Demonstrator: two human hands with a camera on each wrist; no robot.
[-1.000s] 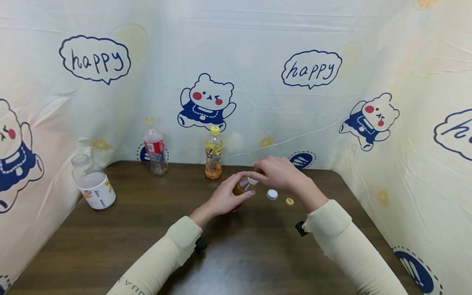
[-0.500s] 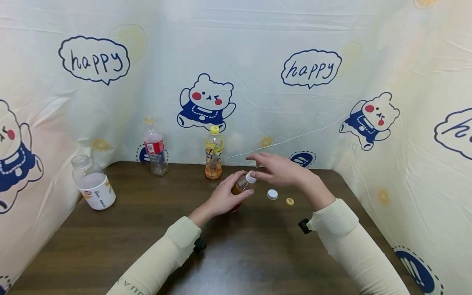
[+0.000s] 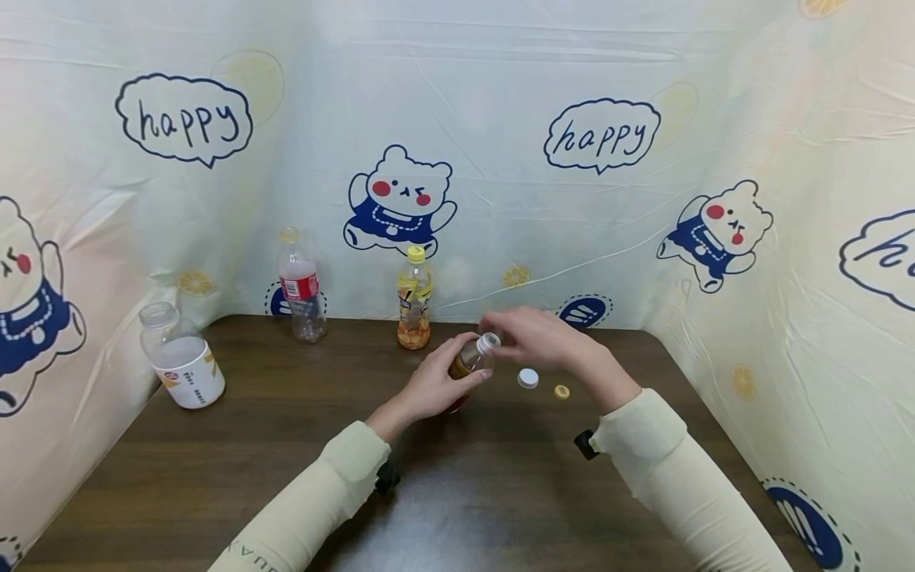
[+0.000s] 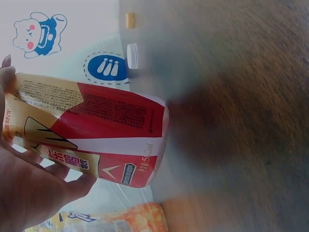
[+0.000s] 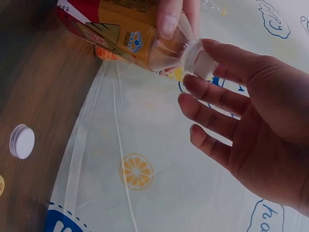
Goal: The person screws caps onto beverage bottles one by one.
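My left hand (image 3: 438, 381) grips a drink bottle (image 4: 106, 125) with a red and gold label around its middle. The bottle leans to the right, its base close over the table. At its mouth, my right hand (image 3: 536, 338) pinches a white bottle cap (image 5: 205, 66) between thumb and index finger, as the right wrist view shows. The other right fingers are loosely bent and touch nothing. Right of the bottle, a loose white cap (image 3: 527, 378) and a small yellow cap (image 3: 561, 392) lie on the table.
Along the back of the brown table (image 3: 286, 477) stand a clear bottle with a red label (image 3: 299, 286) and a yellow-capped bottle (image 3: 415, 306). An open jar with a white label (image 3: 189, 373) is at the left edge. A printed curtain (image 3: 493, 199) encloses the back and sides.
My right hand spread its fingers off the white cap half a second ago, then closed in on it again. The left hand keeps its hold on the bottle, which stays nearly in place.
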